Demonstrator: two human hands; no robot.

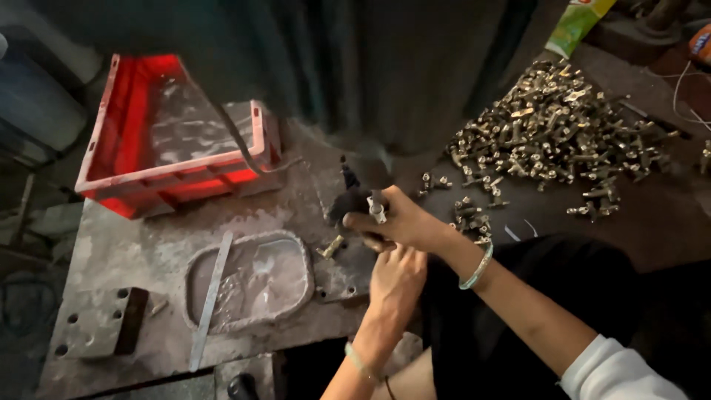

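right now the right hand (396, 221) is curled shut around a small metal fitting (377, 210), whose pale end pokes up between the fingers, just right of a dark tool (349, 198) standing on the steel work plate (133, 259). the left hand (396, 278) sits just below it, touching it, fingers bent inward; whether it holds anything cannot be told. a brass piece (331, 247) lies on the plate near the hands. far left sits a red plastic crate (148, 141). far right, a heap of fittings (555, 133) covers the dark surface. a flat metal strip (211, 300) lies across a shallow tray-shaped hollow (259, 281).
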